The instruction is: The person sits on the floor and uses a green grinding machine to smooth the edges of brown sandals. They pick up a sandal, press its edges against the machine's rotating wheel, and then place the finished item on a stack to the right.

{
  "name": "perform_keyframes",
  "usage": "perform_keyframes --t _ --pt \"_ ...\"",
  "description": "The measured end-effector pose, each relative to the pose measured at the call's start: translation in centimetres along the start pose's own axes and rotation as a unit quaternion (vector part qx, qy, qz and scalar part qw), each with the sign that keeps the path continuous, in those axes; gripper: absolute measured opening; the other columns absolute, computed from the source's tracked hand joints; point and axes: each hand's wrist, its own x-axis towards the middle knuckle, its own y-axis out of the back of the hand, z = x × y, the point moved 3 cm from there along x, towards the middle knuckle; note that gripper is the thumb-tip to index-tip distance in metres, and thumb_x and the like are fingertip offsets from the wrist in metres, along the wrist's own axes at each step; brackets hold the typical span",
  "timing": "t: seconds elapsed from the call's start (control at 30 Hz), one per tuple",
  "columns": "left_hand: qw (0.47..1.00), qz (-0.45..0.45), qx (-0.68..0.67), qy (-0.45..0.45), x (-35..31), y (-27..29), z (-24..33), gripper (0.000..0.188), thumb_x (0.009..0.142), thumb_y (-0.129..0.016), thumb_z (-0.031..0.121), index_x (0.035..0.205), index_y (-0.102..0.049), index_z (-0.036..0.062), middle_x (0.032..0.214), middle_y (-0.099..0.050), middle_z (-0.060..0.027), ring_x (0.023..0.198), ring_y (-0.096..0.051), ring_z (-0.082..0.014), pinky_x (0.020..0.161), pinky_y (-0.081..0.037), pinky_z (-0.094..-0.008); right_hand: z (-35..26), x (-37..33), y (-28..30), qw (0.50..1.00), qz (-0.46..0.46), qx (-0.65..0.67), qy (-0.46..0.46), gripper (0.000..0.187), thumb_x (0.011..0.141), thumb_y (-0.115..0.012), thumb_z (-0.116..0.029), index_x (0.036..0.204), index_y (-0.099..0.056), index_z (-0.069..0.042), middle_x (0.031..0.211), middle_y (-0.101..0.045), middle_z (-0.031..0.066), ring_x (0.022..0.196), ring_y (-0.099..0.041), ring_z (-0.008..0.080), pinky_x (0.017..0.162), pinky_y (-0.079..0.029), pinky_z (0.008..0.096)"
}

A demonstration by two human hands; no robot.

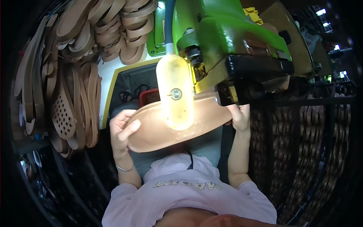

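A long tan shoe sole (151, 132) is held level in front of my chest, between both hands. My left hand (124, 130) grips its left end, thumb on the near face and fingers curled over the edge. At the other end my right hand (239, 115) pinches the sole close to the machine's black head, which hides part of that end. A bright oval lamp (176, 85) hangs in front of the sole and covers its middle. The green machine (234, 34) with its black front part stands just beyond the right end.
Tan sandals and strapped shoe pieces (132, 32) are piled at the far left. More soles, one with round holes (62, 113), stand stacked at left. A red basket (149, 97) sits below, behind the lamp. Racks filled with brown pieces (315, 147) line the right side.
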Motion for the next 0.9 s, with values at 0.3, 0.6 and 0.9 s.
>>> perform_keyframes --t 0.3,0.6,0.9 --pt "0.998 0.053 -0.014 -0.014 -3.6 6.3 -0.6 0.034 0.078 -0.07 0.01 0.106 -0.057 -0.0053 0.094 -0.067 -0.0111 0.082 -0.063 -0.013 0.076 -0.049 -0.0234 -0.6 -0.8 -5.5 0.997 -0.076 -0.011 0.019 0.026 0.089 -0.063 -0.011 0.11 -0.057 0.003 0.091 -0.062 0.0063 0.071 -0.057 0.0084 0.058 -0.046 0.0212" --pt "0.998 0.017 0.056 0.017 -5.8 7.9 -3.5 0.037 0.078 -0.075 0.012 0.105 -0.056 -0.0038 0.096 -0.065 -0.0072 0.088 -0.061 -0.0118 0.081 -0.047 -0.0248 0.5 -0.8 -6.8 0.988 -0.105 -0.094 0.067 0.019 0.089 -0.058 0.0 0.106 -0.055 0.007 0.092 -0.065 0.0066 0.081 -0.06 0.006 0.072 -0.048 0.0199" --pt "0.908 -0.09 0.386 -0.134 0.4 -3.6 1.3 0.023 0.077 -0.07 0.011 0.097 -0.065 0.0003 0.085 -0.068 -0.0156 0.077 -0.068 -0.026 0.071 -0.051 -0.0306 1.1 -1.5 -2.4 0.997 -0.016 -0.061 0.053 0.02 0.093 -0.06 -0.016 0.1 -0.057 0.002 0.082 -0.062 0.0045 0.068 -0.056 0.0067 0.059 -0.045 0.0201"
